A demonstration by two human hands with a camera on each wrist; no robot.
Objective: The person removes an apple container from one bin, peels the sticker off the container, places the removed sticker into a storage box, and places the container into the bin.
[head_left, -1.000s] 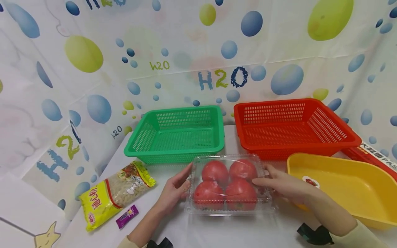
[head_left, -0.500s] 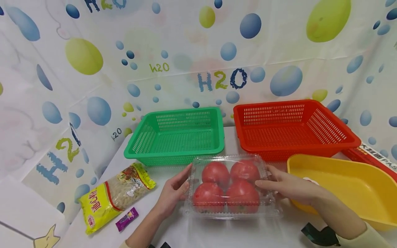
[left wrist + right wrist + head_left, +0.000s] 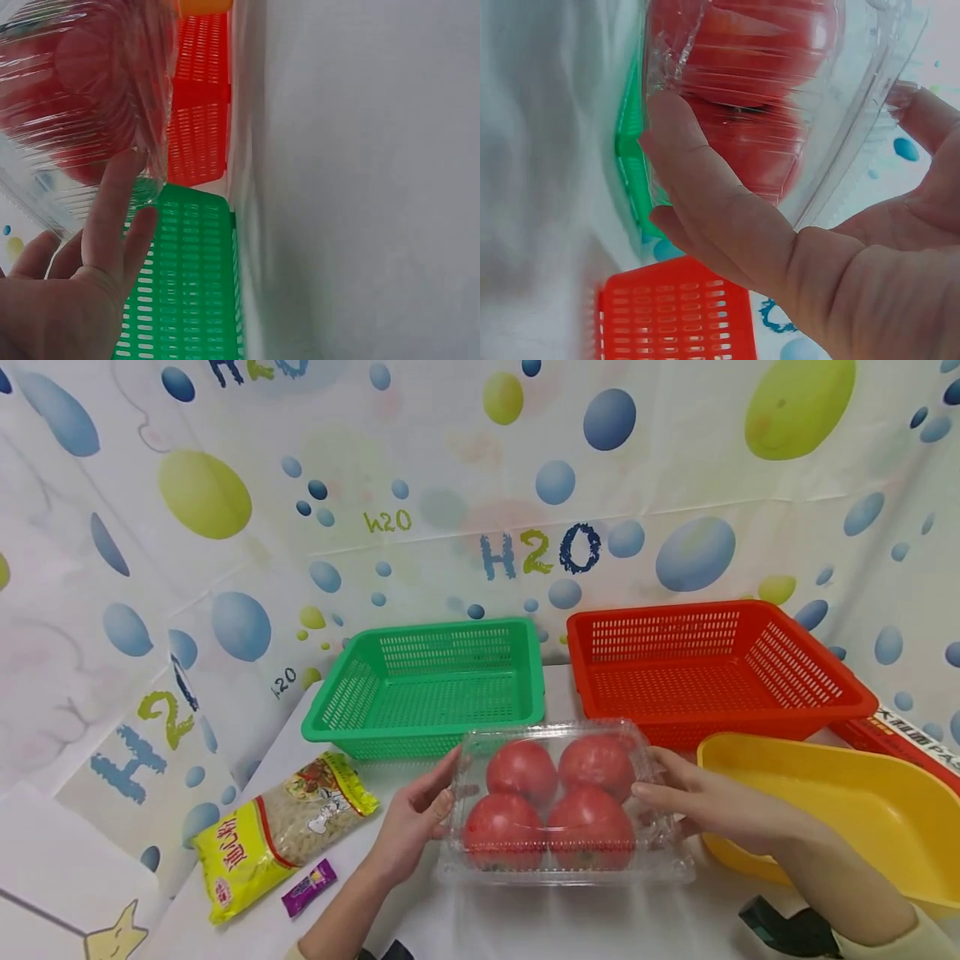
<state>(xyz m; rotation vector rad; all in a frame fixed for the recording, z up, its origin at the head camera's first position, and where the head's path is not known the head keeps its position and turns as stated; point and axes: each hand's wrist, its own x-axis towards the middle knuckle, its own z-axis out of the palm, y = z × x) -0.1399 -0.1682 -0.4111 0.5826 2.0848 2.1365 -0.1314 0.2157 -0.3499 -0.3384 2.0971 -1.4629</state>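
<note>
A clear plastic clamshell box (image 3: 555, 881) of several red tomatoes (image 3: 592, 827) is held between both hands in the head view, raised over the white table. My left hand (image 3: 411, 822) grips its left side, with the thumb near the edge. On the opposite side my right hand (image 3: 720, 802) holds it, thumb over the lid's edge and fingers around the side. The left wrist view shows fingers (image 3: 109, 210) of the left hand reaching beneath the ridged plastic. Fingers (image 3: 705, 169) of the right hand lie along the box's underside in the right wrist view.
Behind the box stand a green basket (image 3: 420, 743) and a red basket (image 3: 705, 714). A yellow basin (image 3: 840, 810) is at the right, beside a red package (image 3: 911, 739). At the left lie a yellow noodle-like food bag (image 3: 285, 835) and a purple wrapped snack (image 3: 309, 887).
The clamshell box has risen from the table and looks larger, its far edge higher in view. Both hands have moved with it, the right one slightly rightward.
</note>
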